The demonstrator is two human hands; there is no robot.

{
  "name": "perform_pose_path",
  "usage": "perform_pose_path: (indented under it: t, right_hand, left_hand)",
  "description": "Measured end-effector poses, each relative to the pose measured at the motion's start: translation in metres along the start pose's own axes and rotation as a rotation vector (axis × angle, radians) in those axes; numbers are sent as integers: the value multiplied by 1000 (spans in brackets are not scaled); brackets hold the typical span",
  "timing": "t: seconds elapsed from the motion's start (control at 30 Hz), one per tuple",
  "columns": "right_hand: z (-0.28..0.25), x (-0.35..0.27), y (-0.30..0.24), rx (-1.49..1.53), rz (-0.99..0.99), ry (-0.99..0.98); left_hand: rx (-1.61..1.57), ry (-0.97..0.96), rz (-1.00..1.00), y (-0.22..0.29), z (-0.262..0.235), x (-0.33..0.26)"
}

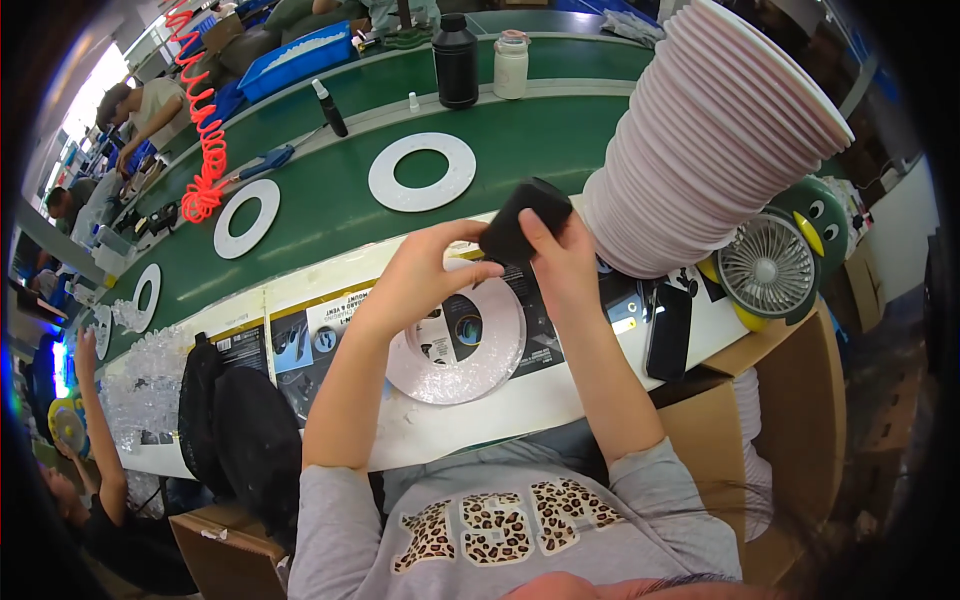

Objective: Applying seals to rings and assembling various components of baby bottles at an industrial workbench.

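Note:
A small black block (522,222) with rounded edges is held up over the worktop; its exact kind does not show. My right hand (568,250) grips it, thumb across its face. At the block's left side, my left hand (440,265) curls its fingers against the edge, with the thumb near the lower corner. Below my hands lies a flat white ring (462,378) with a speckled, glittery surface, on the printed sheets of the white worktop (400,435). Its upper part is partly hidden by my left hand.
A tall stack of white rings (690,140) leans at the right, beside a penguin-shaped fan (768,262) and a black phone (669,332). Several rings, including a white ring (422,172), lie on the green belt (330,190). A black bottle (456,62) stands behind. Another person's arm (103,425) is at left.

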State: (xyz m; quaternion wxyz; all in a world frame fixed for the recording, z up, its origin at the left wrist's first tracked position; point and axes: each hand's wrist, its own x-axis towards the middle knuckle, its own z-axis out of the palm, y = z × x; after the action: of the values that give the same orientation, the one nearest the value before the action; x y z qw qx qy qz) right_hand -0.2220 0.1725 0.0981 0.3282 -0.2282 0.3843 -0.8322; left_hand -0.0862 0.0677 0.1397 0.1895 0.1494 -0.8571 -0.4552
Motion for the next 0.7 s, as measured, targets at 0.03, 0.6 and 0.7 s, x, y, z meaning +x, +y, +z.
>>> perform_pose_path:
  t: [0.03,0.6,0.7]
  right_hand:
    - [6,3,1,-107,-19,-74]
    - [35,8,36,-622,-212,-304]
    - [30,5,33,-718,-187,-298]
  left_hand:
    - [-23,42,5,-8,-2,1]
    - [-66,258,-77,-43,-24,-14]
    - [-34,249,-55,-44,-20,-15]
